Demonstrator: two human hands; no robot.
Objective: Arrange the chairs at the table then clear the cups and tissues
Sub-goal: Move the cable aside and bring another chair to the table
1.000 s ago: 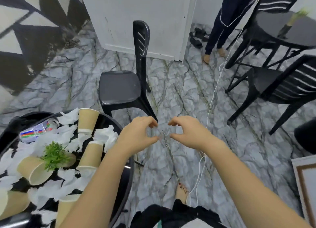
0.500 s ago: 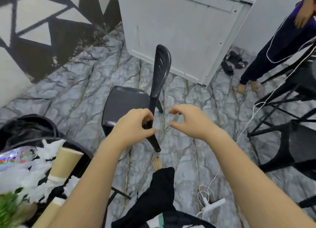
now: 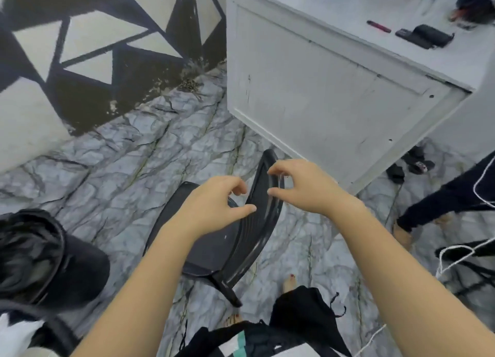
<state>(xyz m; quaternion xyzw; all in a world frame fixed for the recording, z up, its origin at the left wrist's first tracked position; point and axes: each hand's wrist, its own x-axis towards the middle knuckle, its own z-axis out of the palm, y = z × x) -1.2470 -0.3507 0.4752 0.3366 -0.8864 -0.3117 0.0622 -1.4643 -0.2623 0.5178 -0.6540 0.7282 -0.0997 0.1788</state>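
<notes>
A black plastic chair (image 3: 206,245) stands on the marble floor in front of me, its seat facing left and its curved backrest (image 3: 257,222) running toward me. My left hand (image 3: 214,205) hovers over the seat side of the backrest, fingers curled in a C, thumb at the slats. Beside the backrest's top rim, my right hand (image 3: 304,186) has index and thumb apart on either side of the edge. Neither hand is closed on the chair. At the bottom left corner a white tissue (image 3: 16,332) lies on the round table's dark edge (image 3: 57,327). No cups are in view.
A black bin with a bag (image 3: 34,252) stands at the left, close to the chair. A white cabinet (image 3: 334,102) rises just beyond the chair. Another person's leg (image 3: 444,204), a white cable (image 3: 455,257) and sandals (image 3: 412,163) are at the right. My bare foot (image 3: 290,281) is by the chair leg.
I have stepped closer to the chair; the table with cups and tissues has slid out of view at the lower left. Both hands have reached from mid-air to the backrest.
</notes>
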